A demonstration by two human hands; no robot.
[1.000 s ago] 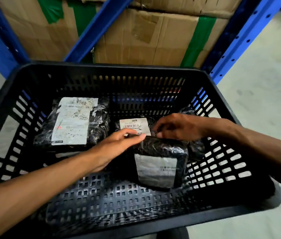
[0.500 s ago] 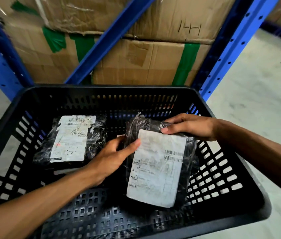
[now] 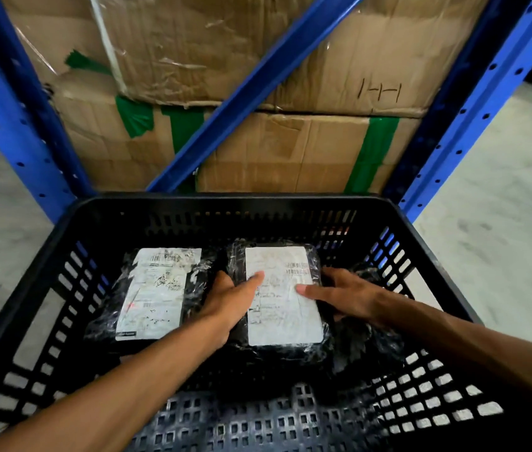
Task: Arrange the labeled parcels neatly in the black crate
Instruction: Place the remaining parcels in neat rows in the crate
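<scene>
From the head view, our left hand [image 3: 232, 305] and right hand [image 3: 339, 296] clamp the right-hand parcel [image 3: 282, 295] from either side, thumbs on its label, likely squaring it inside the black crate [image 3: 72, 272]. Just left of our left hand lies the other labeled parcel [image 3: 157, 293]. Under our right hand, crumpled black wrap [image 3: 366, 340] hides something; the print is unreadable.
</scene>
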